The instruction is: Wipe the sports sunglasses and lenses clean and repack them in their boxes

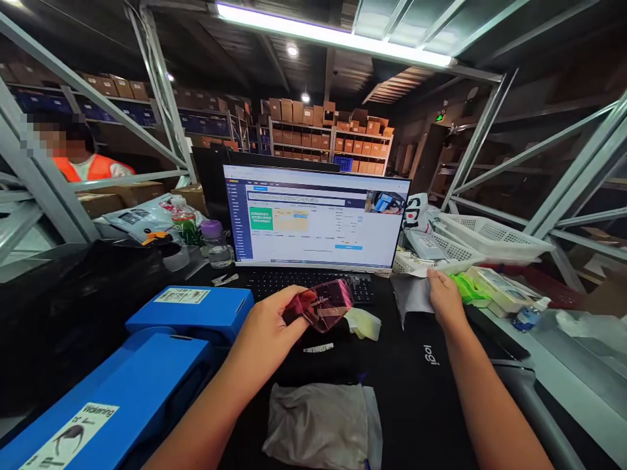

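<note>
my left hand (269,320) grips a pink plastic packet (321,305) with curled fingers; my right hand (445,297) pinches a grey bag (414,294); another bag (316,427) lies below, untouched.

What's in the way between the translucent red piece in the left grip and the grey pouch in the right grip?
Nothing visible stands between them. The left grip holds the translucent red piece, and the right grip holds the grey pouch. Only the keyboard and a crumpled pale yellow wrap lie low beneath the gap.
</note>
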Demonstrator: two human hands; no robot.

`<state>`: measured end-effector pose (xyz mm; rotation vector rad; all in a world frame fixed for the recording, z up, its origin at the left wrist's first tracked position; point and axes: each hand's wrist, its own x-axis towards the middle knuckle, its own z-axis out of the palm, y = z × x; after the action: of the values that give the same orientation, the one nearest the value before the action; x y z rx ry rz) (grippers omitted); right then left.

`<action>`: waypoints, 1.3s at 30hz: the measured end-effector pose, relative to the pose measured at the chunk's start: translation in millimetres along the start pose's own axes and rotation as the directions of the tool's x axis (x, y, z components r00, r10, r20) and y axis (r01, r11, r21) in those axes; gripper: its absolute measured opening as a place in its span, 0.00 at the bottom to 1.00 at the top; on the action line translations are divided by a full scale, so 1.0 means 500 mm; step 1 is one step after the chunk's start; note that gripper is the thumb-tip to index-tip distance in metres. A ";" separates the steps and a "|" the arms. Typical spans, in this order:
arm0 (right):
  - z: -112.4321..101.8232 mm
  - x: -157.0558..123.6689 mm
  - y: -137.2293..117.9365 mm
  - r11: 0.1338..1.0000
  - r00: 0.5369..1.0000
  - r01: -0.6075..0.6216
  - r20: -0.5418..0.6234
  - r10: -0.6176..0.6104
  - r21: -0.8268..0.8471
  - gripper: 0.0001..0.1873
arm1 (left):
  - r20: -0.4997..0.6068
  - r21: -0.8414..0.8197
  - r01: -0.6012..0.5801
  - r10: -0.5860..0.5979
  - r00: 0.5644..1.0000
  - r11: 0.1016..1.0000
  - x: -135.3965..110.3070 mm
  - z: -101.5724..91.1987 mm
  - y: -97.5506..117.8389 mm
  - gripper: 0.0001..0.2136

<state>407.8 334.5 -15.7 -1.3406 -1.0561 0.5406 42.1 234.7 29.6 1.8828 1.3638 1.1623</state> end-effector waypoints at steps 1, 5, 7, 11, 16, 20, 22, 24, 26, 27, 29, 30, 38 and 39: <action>0.008 -0.010 -0.011 0.996 0.999 -0.042 0.011 0.041 0.079 0.22 | -0.010 -0.007 0.000 0.000 1.000 1.000 -0.001 0.000 0.001 0.12; 0.057 -0.071 -0.055 0.916 0.972 -0.230 0.121 0.201 0.327 0.17 | -0.043 -0.026 -0.005 0.004 0.999 1.000 -0.002 0.000 0.006 0.14; 0.084 -0.119 -0.077 0.862 0.951 -0.301 0.193 0.241 0.408 0.14 | -0.071 -0.022 -0.006 0.004 0.997 1.000 -0.004 0.002 0.010 0.14; 0.115 -0.230 -0.120 0.615 0.776 -0.577 0.595 0.208 0.538 0.18 | -0.155 0.005 -0.007 0.008 0.988 1.000 -0.011 0.018 0.015 0.14; 0.105 -0.304 -0.161 0.437 0.526 -0.794 0.838 0.146 0.422 0.22 | -0.237 0.103 -0.090 0.112 0.965 0.991 -0.022 0.038 0.016 0.12; 0.093 -0.310 -0.171 0.429 0.564 -0.776 0.813 0.143 0.462 0.19 | -0.237 0.122 -0.124 0.151 0.960 0.985 -0.028 0.044 0.018 0.14; 0.093 -0.319 -0.169 0.487 0.623 -0.711 0.775 0.102 0.508 0.19 | -0.220 0.122 -0.133 0.157 0.963 0.984 -0.032 0.046 0.020 0.14; 0.095 -0.334 -0.166 0.603 0.659 -0.601 0.753 0.001 0.525 0.19 | -0.195 0.106 -0.125 0.144 0.970 0.986 -0.036 0.050 0.024 0.13; 0.096 -0.347 -0.162 0.744 0.660 -0.409 0.734 -0.160 0.529 0.20 | -0.177 0.086 -0.111 0.125 0.976 0.990 -0.043 0.056 0.028 0.13; 0.096 -0.350 -0.160 0.801 0.647 -0.297 0.726 -0.232 0.520 0.19 | -0.172 0.082 -0.110 0.122 0.978 0.991 -0.047 0.061 0.029 0.12; 0.097 -0.353 -0.158 0.856 0.656 -0.112 0.685 -0.317 0.504 0.14 | -0.181 0.116 -0.142 0.162 0.970 0.983 -0.057 0.073 0.031 0.13; 0.100 -0.353 -0.158 0.863 0.687 -0.074 0.653 -0.320 0.500 0.11 | -0.196 0.159 -0.176 0.205 0.959 0.972 -0.063 0.081 0.030 0.14; 0.126 -0.379 -0.159 0.884 0.945 0.049 0.264 -0.191 0.465 0.25 | -0.263 0.331 -0.493 0.580 0.771 0.805 -0.089 0.133 0.016 0.16; 0.123 -0.376 -0.163 0.883 0.952 0.044 0.248 -0.178 0.466 0.26 | -0.247 0.286 -0.505 0.572 0.783 0.815 -0.090 0.136 0.017 0.16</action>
<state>248.3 192.6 -1.4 -0.7928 -1.1430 0.8554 100.3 194.0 -11.6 2.4195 1.1576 1.7344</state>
